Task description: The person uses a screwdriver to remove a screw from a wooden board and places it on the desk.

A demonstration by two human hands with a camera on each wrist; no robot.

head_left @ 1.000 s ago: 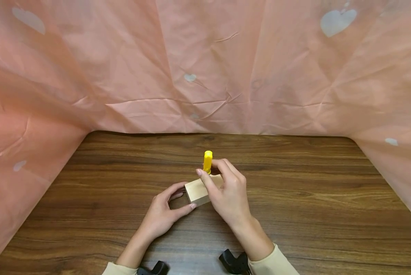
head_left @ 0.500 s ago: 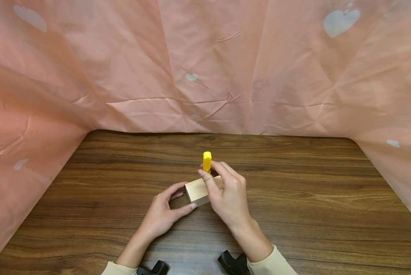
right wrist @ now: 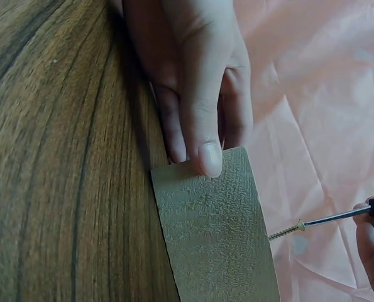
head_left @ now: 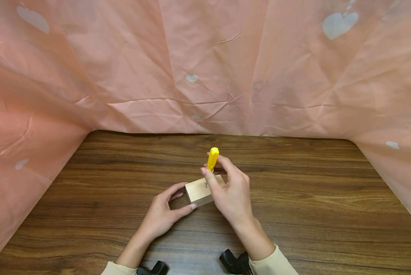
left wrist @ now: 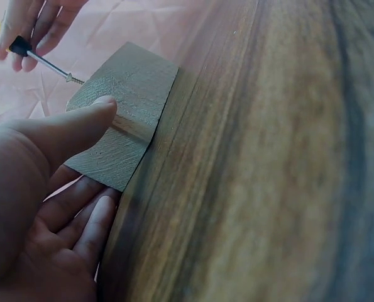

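A small pale wooden block (head_left: 200,191) lies on the brown wooden table (head_left: 294,198). My left hand (head_left: 164,214) grips the block's near-left end between thumb and fingers (right wrist: 202,135), as the left wrist view (left wrist: 121,113) also shows. My right hand (head_left: 229,191) pinches a yellow-handled screwdriver (head_left: 212,158) that stands tilted over the block. A small screw (right wrist: 287,231) sits at the screwdriver's tip, its point by the block's top face (left wrist: 73,78).
Pink plastic sheeting (head_left: 205,65) with pale heart shapes hangs behind the table and along both sides. Black wrist-camera mounts (head_left: 234,263) show at the bottom edge. Bare tabletop stretches to the left and right of the block.
The right hand has tilted the screwdriver handle to the right and raised it slightly; the screw now shows on the block's top. The left hand and block have stayed put.
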